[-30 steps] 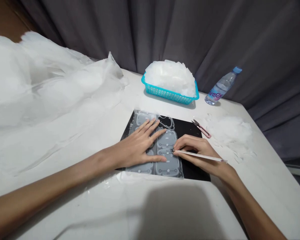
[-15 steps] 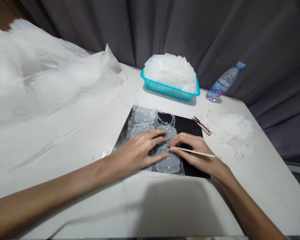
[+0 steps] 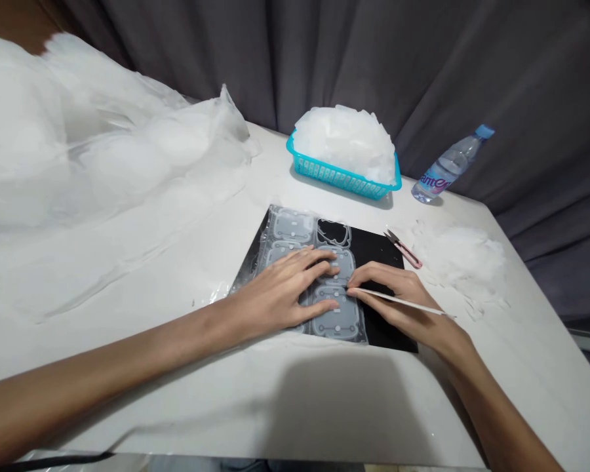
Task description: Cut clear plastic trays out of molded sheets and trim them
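A clear plastic sheet of rounded, translucent panels (image 3: 338, 313) lies on a black mat (image 3: 381, 331). One panel at the far right of the sheet is cut out, leaving an open outline (image 3: 334, 232). My left hand (image 3: 295, 288) rests flat on the sheet with its fingers spread. Pinched like a pen in my right hand (image 3: 398, 295) is a slim white stick-like tool (image 3: 403, 301). Its working end is hidden at my fingertips, beside the seam between two right-hand panels. What kind of tool it is I cannot make out.
Behind the mat stands a turquoise basket (image 3: 344, 178) heaped with translucent pieces. Pink-handled thread snips (image 3: 409, 254) lie at the mat's right edge near a pile of clear scraps (image 3: 476, 259). A water bottle (image 3: 442, 172) stands farther back. Plastic sheeting (image 3: 128, 157) covers the left side.
The whole view has shifted slightly, so things appear farther right. My right hand and the tool have slid a little rightward along the seam; my left hand stays pressed on the sheet.
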The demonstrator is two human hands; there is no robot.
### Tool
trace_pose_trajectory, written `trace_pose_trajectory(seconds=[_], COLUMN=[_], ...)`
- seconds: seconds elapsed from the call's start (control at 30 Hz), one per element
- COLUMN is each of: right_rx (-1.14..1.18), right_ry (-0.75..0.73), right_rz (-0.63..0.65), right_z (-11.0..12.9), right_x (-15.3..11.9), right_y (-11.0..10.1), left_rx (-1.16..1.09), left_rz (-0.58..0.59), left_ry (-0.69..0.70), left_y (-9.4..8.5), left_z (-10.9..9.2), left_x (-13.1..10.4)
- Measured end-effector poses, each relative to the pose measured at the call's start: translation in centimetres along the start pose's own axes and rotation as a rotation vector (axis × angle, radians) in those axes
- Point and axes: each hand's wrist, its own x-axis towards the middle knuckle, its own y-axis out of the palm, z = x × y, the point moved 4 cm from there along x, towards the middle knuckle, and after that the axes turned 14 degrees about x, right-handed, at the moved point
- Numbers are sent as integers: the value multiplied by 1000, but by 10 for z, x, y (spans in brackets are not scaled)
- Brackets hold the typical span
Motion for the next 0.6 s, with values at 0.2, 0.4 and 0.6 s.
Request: trace_pose_trajectory(seconds=[0.2,0.4,0.6], right_rx=[5,-118,-289], right_ry=[-37,-124,-230], right_rz=[-5,44,92], right_z=[-2,6,6], right_x=[2,4,4], right_y=[6,10,16], left_rx=[23,54,57], left_rz=[-21,-50,-45], left_ry=[-19,8,-2], left_y=[0,-2,0], left_z=[-1,-2,-1], left_x=[1,4,2])
